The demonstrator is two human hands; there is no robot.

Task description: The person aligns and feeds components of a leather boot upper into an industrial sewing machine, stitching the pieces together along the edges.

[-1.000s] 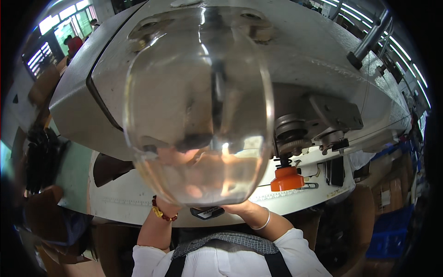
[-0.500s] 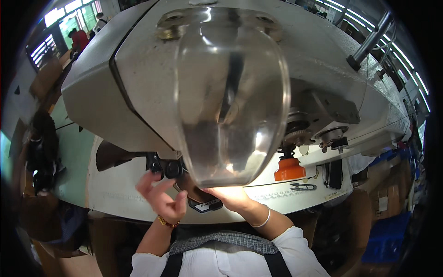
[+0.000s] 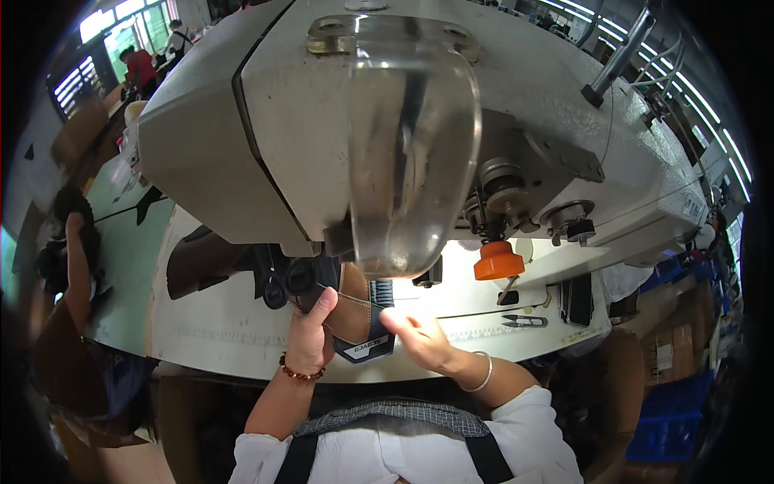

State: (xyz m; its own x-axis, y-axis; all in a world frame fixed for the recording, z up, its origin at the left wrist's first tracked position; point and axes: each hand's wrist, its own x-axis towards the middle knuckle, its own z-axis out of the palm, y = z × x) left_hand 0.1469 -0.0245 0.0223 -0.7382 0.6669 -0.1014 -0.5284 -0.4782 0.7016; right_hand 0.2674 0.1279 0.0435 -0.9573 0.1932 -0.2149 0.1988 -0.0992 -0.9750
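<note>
A brown and black shoe upper (image 3: 351,305) with a pale label patch lies on the white table below the sewing machine's clear guard. My left hand (image 3: 311,335) is closed on its left edge, thumb uppermost; the other fingers are partly hidden. From near that thumb a thin thread (image 3: 348,297) stretches across the upper to my right hand (image 3: 424,339). The right fingers are pinched together at the thread's end, beside the upper's black part. More black and brown shoe pieces (image 3: 211,262) extend to the left, with round black parts next to my left hand.
The large pale sewing machine (image 3: 290,129) overhangs the work, its clear guard (image 3: 415,161) in front. An orange knob (image 3: 497,260) hangs at its right. Thread snips (image 3: 524,321) lie on the table at right. Another person's arm (image 3: 77,270) reaches in at far left.
My left hand has gone from raised, spread fingers to gripping the upper. My right hand has come out from behind the guard, pulling a thread taut. The view has shifted, showing more of the upper.
</note>
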